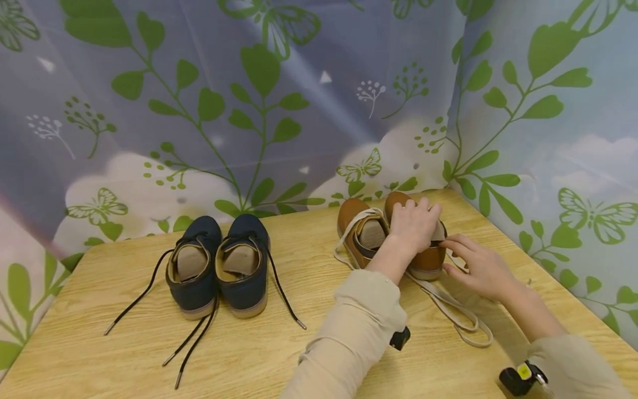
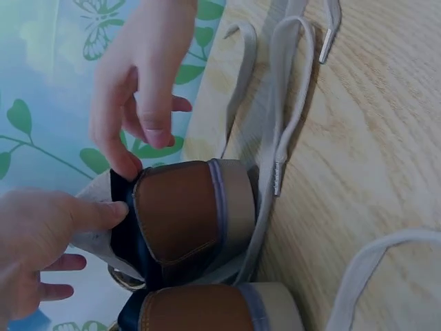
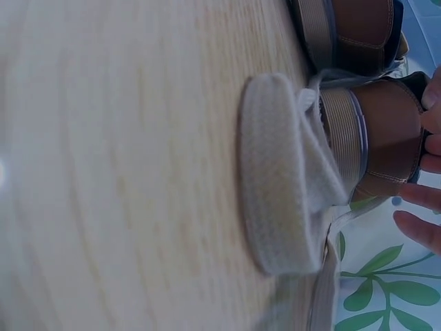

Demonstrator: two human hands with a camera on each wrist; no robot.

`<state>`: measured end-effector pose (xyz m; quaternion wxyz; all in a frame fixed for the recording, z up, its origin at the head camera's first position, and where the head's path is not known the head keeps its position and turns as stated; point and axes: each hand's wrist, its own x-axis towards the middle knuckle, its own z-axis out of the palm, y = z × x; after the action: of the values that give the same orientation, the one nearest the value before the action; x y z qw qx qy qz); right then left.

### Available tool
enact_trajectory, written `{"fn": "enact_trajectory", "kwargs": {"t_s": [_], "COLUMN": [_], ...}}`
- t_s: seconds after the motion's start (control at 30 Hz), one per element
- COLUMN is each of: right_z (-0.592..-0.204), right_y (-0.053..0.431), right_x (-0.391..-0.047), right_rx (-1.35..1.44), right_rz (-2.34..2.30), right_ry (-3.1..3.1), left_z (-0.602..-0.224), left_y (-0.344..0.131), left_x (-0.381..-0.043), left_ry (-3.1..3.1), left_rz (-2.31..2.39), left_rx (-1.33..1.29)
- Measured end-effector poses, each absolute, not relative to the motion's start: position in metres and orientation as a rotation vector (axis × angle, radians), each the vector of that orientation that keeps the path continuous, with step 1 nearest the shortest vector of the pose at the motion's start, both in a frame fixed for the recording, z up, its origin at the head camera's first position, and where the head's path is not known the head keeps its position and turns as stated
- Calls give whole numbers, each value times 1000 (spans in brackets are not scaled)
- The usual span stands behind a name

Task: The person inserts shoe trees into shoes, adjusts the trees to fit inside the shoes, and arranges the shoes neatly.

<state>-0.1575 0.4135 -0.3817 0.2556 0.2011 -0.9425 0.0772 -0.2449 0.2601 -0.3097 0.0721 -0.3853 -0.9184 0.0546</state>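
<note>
A pair of brown lace-up shoes stands side by side at the right, the left brown shoe (image 1: 350, 213) against the right brown shoe (image 1: 430, 260). My left hand (image 1: 413, 224) reaches over the right shoe and grips it at the opening, its thumb (image 2: 103, 215) lying across the beige tongue (image 2: 96, 245). From the right, my right hand (image 1: 480, 269) touches the heel collar with an outstretched fingertip. Its thumb (image 2: 157, 114) stays apart from the leather. Loose beige laces (image 1: 468, 327) trail behind the heel, with a wide fold of lace (image 3: 275, 179) close to the right wrist camera.
Left of the brown pair are two navy shoes, the left navy shoe (image 1: 191, 296) and the right navy shoe (image 1: 244, 296), with black laces (image 1: 194, 349) spread over the wooden table (image 1: 119, 366). A leaf-patterned cloth (image 1: 209, 138) hangs behind and along the right side.
</note>
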Motion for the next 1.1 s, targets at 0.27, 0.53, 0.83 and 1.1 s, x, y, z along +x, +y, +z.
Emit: {"fn": "enact_trajectory", "kwargs": {"t_s": [0.27, 0.53, 0.83, 1.1], "right_z": [-381, -379, -380, -380], "right_y": [412, 413, 413, 414], "right_x": [-157, -158, -158, -157], "right_rx": [560, 558, 540, 547], "right_rz": [218, 240, 208, 159], "right_ry": [-2558, -2573, -2584, -2584], "left_z": [-302, -305, -307, -312], "left_y": [252, 257, 260, 262], "left_x": [-251, -249, -248, -247], "left_ry": [-2813, -2779, -2806, -2814], "left_rz": [101, 114, 112, 106], "left_rx": [-1256, -1220, -1176, -1153]}}
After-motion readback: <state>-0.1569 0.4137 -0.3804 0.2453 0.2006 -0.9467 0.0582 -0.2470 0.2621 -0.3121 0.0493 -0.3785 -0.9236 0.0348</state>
